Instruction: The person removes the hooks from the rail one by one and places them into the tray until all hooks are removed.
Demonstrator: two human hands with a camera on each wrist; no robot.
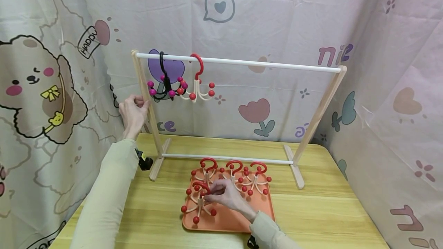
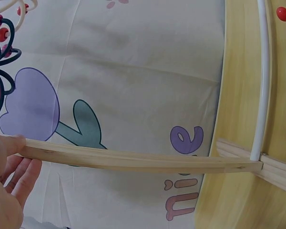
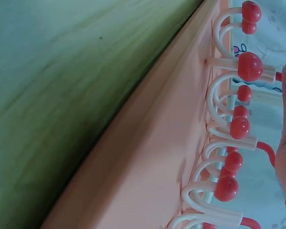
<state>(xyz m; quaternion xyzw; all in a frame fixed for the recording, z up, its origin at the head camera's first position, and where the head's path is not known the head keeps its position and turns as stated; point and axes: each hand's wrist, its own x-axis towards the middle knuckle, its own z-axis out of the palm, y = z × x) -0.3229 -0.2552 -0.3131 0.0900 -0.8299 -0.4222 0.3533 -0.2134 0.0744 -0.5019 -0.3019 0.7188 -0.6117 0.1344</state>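
My left hand [image 1: 133,112] pinches the left wooden post [image 2: 133,160] of a rack, thumb on one side and fingers on the other. My right hand [image 1: 226,195] holds the red hook of a cream multi-prong hook hanger [image 1: 200,203] with red ball tips. This hanger stands at the front left of an orange tray [image 1: 235,220]. Behind it on the tray are three similar hangers, among them a right-hand one [image 1: 255,181]. From the rack's white top bar [image 1: 259,64] hang a black hanger with magenta balls [image 1: 167,83] and a red-hooked cream hanger [image 1: 196,87].
The rack's lower white bar [image 1: 225,159] runs just behind the tray. Its right post [image 1: 320,114] ends in a wooden foot [image 1: 295,170] on the wood-grain table [image 1: 322,210]. Printed curtains [image 1: 221,30] surround the table at the back and sides.
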